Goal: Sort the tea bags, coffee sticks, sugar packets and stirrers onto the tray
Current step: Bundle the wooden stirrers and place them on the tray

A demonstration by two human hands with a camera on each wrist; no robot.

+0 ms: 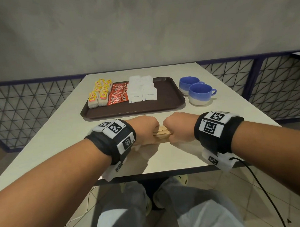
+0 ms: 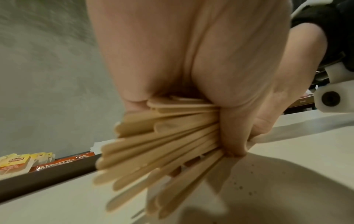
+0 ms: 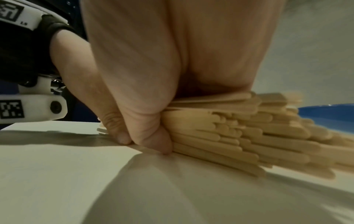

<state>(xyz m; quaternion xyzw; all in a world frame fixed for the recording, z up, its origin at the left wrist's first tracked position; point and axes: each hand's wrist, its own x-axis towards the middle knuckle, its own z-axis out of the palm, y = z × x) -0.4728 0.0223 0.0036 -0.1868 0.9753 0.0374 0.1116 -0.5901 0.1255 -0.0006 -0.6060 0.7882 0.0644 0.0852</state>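
A bundle of wooden stirrers (image 1: 161,134) lies on the table just in front of the brown tray (image 1: 169,102). My left hand (image 1: 145,131) grips one end of the bundle and my right hand (image 1: 177,127) grips the other, fists nearly touching. The stirrers (image 2: 153,145) fan out past the left palm, and the stirrers (image 3: 239,133) stick out beyond the right thumb. On the tray's left half sit yellow tea bags (image 1: 99,94), red coffee sticks (image 1: 118,95) and white sugar packets (image 1: 142,91). The tray's right part is bare.
Two blue and white cups (image 1: 199,92) stand on the table right of the tray. The white table (image 1: 63,135) ends at a near edge below my wrists. A wire-mesh fence (image 1: 24,109) runs behind the table. A black cable (image 1: 264,194) hangs by my right arm.
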